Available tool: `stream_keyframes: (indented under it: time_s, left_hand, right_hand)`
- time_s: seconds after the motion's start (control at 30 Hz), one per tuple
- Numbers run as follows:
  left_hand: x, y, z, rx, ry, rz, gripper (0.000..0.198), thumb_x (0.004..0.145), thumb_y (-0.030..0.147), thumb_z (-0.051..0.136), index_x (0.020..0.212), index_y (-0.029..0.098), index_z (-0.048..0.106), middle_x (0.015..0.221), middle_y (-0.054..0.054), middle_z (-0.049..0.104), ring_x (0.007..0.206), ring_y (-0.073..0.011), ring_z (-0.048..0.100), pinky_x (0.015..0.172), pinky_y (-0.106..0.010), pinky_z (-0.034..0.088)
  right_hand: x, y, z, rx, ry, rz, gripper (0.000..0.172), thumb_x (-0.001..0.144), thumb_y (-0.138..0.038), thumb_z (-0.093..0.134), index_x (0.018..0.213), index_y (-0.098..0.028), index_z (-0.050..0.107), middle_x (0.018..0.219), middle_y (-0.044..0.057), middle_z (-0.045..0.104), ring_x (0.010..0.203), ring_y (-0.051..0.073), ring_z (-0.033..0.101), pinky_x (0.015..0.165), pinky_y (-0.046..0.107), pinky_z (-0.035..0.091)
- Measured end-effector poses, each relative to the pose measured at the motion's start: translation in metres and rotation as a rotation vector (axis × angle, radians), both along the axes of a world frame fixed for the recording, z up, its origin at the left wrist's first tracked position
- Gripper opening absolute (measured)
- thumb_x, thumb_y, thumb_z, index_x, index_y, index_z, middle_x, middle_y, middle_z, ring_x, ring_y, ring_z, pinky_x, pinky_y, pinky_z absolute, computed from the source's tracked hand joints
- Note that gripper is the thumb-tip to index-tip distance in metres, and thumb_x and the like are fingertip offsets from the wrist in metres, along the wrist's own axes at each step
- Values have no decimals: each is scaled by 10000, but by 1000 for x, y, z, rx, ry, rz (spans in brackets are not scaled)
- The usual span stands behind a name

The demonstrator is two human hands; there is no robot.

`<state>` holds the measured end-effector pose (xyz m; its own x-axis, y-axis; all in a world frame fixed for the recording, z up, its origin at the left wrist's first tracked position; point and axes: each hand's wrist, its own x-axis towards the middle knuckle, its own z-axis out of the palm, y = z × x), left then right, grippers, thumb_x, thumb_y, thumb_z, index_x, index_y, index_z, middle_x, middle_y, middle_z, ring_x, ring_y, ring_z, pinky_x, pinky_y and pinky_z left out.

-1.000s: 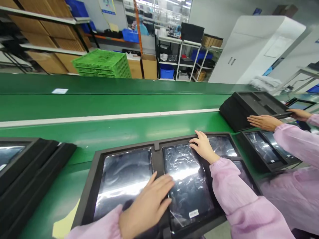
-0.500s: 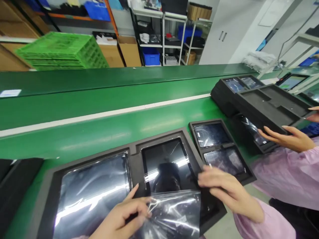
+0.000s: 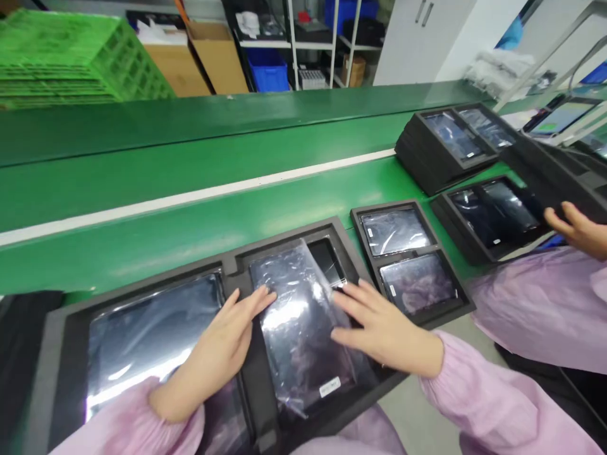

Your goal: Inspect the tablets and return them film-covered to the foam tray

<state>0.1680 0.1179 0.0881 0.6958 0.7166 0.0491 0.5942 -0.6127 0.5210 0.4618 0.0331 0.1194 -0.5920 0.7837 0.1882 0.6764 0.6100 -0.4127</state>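
Note:
A clear plastic bag (image 3: 298, 322) with a white label near its lower end lies slightly askew over a dark screen panel (image 3: 327, 256), whose upper right corner stays bare. The panel sits in the right recess of a large black foam tray (image 3: 279, 243). My left hand (image 3: 225, 341) rests at the bag's left edge with fingers stretched out. On the opposite edge, my right hand (image 3: 379, 322) touches the plastic with its fingers spread. Another shiny panel (image 3: 156, 335) fills the tray's left recess, partly covered by my left forearm.
A smaller foam tray (image 3: 412, 254) with two wrapped panels lies at right. Beyond it are a stack of foam trays (image 3: 436, 151) and another filled tray (image 3: 493, 215). A co-worker's hand (image 3: 581, 230) holds a black tray (image 3: 554, 170). Green crates (image 3: 80, 57) stand behind the bench.
The bag, bunched in my left hand earlier, is now spread over the panel, and that hand has loosened. My right hand has come onto the bag. The co-worker's tray has moved right and tilted.

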Motion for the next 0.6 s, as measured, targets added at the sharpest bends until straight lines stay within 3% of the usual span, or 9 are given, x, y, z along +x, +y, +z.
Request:
stream_keyframes:
  time_s: [0.07,0.1,0.23,0.33,0.43,0.6]
  left_hand:
    - [-1,5,-1,50,34,-55,608,874,132,273,1418,292,53,1265,-44,567,1196,-193,493,1079,-513,246]
    - [-3,7,-1,43,34,-64,608,872,130,273,1418,279,52,1258,-47,572,1201,-191,488,1077,-498,261]
    - [-8,10,0,-89,-12,-32,596,869,172,274,1418,225,50,1235,-56,590,1229,-182,456,1058,-435,317]
    - [-8,11,4,-220,-54,43,601,869,211,271,1417,177,29,1231,-68,593,1233,-169,450,1055,-405,323]
    - [-6,12,9,-312,-69,73,589,847,228,281,1403,142,104,1238,-76,586,1245,-169,436,1071,-407,292]
    - [-1,12,14,-312,-34,57,491,817,259,326,1288,134,382,1265,-89,562,1229,-188,455,1084,-437,266]
  right_hand:
    - [-4,22,-4,82,32,-75,83,838,-171,630,764,-179,666,1344,114,416,1277,341,262,1043,551,206]
    - [-7,34,-5,97,84,-107,130,815,-213,669,692,-173,655,1303,113,460,1243,332,320,1033,521,248]
    - [-16,81,-7,-27,402,-388,154,828,-162,626,674,-172,627,925,51,647,885,189,586,813,305,456]
    - [-19,102,-3,-172,548,-598,182,831,-204,599,651,-178,594,664,-27,617,644,135,581,652,240,449]
    - [-20,104,1,-298,609,-648,186,819,-274,592,658,-180,587,577,-43,592,561,131,561,590,237,438]
    - [-16,83,4,-409,674,-612,174,792,-305,597,688,-169,622,636,0,640,644,166,605,638,272,469]
